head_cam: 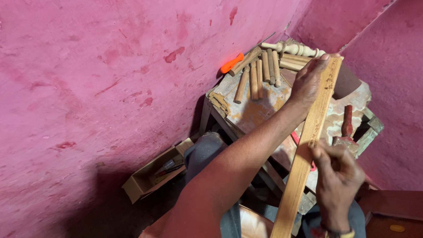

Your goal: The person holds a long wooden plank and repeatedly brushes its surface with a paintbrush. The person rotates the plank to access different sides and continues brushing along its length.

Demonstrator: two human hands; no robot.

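Left hand: left hand (pixel 308 81) is gripping the far end of the wooden slat (pixel 308 136), fingers wrapped over its top edge and clamped on it.
Right hand: right hand (pixel 337 176) is pinching the right edge of the slat near its middle, fingers bunched together against the wood; whether something small is lying between the fingertips is hard to tell.
Slat direction: long axis is running from the near bottom of the scene up to the far right, far end pointing toward the corner of the pink walls.
Slat place: it is hanging in the air over the worn table (pixel 255 112), held between both hands.
Slat material: pale wood, flat, long and narrow, straight-edged, with small dark marks along the far part of its face.
Table: a battered top with peeling, patchy paint and a rough wooden frame is standing against the wall.
On the table: round wooden dowels (pixel 257 77) are lying side by side at the far end, a turned pale spindle (pixel 293 48) beyond them, an orange handle (pixel 231 63) at their left.
Right side: a red-handled tool (pixel 347 123) is resting on the table edge.
Near left: an open cardboard box (pixel 152 176) is sitting on the floor by the wall.
Walls: rough pink plaster (pixel 88 88), blotched with darker red.
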